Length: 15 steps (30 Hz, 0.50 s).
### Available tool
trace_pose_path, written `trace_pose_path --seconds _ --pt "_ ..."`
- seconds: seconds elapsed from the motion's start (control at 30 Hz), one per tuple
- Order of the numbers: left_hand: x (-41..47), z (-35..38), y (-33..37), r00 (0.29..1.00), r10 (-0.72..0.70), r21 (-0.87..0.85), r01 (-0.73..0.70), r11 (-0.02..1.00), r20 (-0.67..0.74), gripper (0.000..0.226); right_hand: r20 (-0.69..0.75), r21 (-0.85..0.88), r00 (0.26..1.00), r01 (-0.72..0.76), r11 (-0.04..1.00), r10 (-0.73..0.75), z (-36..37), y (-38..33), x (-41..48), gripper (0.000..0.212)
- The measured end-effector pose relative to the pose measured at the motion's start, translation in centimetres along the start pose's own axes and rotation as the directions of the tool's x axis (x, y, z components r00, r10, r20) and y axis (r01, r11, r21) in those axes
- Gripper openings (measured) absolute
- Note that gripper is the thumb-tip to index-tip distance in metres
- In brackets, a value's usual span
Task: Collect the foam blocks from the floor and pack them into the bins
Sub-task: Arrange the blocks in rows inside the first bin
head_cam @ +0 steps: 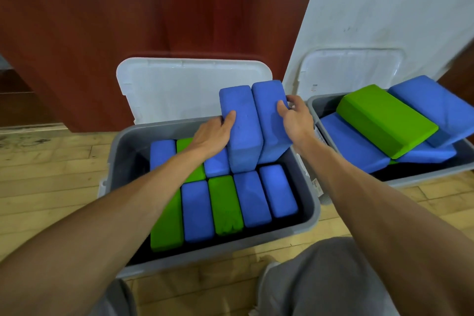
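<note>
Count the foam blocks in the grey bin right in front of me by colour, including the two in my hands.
Blue rectangular foam blocks: 7
Green rectangular foam blocks: 3
Total in the grey plastic bin: 10

Likely gym or yoga studio: wood-strip floor (51, 174), red wall (128, 7), grey bins (315, 202) of foam blocks (197, 210).

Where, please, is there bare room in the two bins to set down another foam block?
In the near bin, a bare strip runs between its left wall and the leftmost blocks. The back-right corner looks open under the two blue blocks that the left hand and right hand hold. The right bin is crowded with loose blocks piled above its rim.
</note>
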<state>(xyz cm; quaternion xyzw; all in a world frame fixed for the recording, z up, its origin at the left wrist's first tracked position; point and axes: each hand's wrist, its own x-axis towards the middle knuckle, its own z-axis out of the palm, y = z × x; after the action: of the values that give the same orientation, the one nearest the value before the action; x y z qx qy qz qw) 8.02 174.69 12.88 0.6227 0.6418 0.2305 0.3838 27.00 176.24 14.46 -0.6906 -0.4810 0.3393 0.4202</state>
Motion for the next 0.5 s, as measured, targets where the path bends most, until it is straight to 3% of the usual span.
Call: trace_pose_path --seconds 0.1,0.17,0.23,0.33,0.37,0.47,0.5 --pt "0.9 0.0 -0.5 0.999 -0.030 0.066 0.031 0.997 -0.022 0.066 0.025 0.026 0.999 -0.041 0.999 0.040 1.1 0.8 0.2 0.035" --pt "1.3 0.1 -1.6 0.992 -0.092 -0.032 0.095 0.995 0.084 0.071 0.053 -0.059 0.998 -0.029 0.998 0.032 2.3 1.5 0.1 0.036" --pt "1.6 0.2 -2.6 0.982 -0.111 -0.176 0.138 0.975 0.153 0.057 0.069 -0.127 0.998 0.001 0.992 0.007 3.3 1.9 -0.1 0.038" --pt "2.2 1.0 -3.7 0.978 -0.155 -0.272 0.189 0.944 0.142 0.040 0.076 -0.138 0.997 0.032 0.990 -0.022 4.0 1.9 0.2 0.037" --pt "2.2 1.4 -3.9 0.975 -0.159 -0.274 0.197 0.941 0.153 0.049 0.079 -0.162 0.996 0.041 0.986 -0.029 3.9 2.0 0.4 0.035" --pt "1.9 3.1 -3.6 0.977 -0.151 -0.274 0.189 0.943 0.151 0.103 0.035 -0.225 0.999 0.026 0.974 -0.018 2.4 2.6 1.4 0.028" --pt "2.0 3.7 -3.4 0.978 -0.146 -0.267 0.182 0.946 0.150 0.106 -0.007 -0.237 1.000 0.019 0.971 -0.021 1.8 3.0 1.7 0.033"
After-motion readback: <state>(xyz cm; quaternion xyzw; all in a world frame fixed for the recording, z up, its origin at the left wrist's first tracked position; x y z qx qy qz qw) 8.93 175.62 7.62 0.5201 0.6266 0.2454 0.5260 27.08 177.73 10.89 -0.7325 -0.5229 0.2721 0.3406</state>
